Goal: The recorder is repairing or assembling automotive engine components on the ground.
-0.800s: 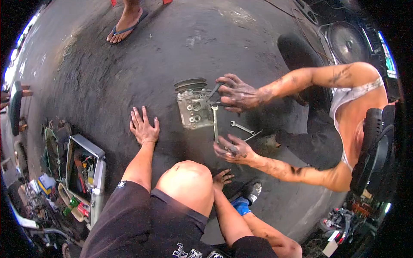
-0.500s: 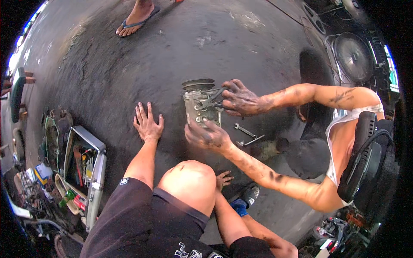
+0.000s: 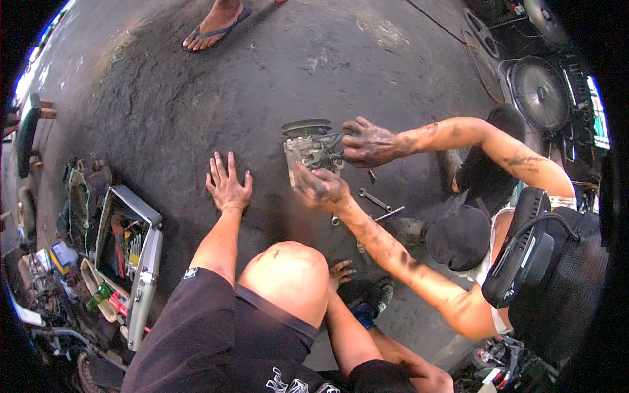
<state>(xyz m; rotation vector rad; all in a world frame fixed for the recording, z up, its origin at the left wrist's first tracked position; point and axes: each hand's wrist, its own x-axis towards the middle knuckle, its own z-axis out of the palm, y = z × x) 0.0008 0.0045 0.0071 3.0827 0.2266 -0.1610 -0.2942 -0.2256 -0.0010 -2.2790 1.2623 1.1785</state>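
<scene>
While the left hand (image 3: 229,187) is resting palm-down on the dark floor (image 3: 262,78), fingers spread and gripping nothing, the right hand (image 3: 341,270) is showing only partly beside the bare knee (image 3: 285,272). Its visible fingers are stretching out along the floor with nothing in their grasp, and the knee is hiding the rest. A metal machine part (image 3: 295,160) is sitting to the upper right of the left hand, near but not touching it, its dark pulley (image 3: 306,124) facing away at the far end.

From the right, a co-worker is leaning in: the co-worker's far hand (image 3: 370,143) is closing around a dark-handled tool (image 3: 337,139) at the part, while the co-worker's near hand (image 3: 324,188) is covering its near end; whether that one is gripping or only touching, I cannot tell. A wrench (image 3: 375,200) and a thin metal tool (image 3: 388,215) are lying to the right. On the left, an open silver case (image 3: 143,304) is holding assorted tools (image 3: 135,252).
</scene>
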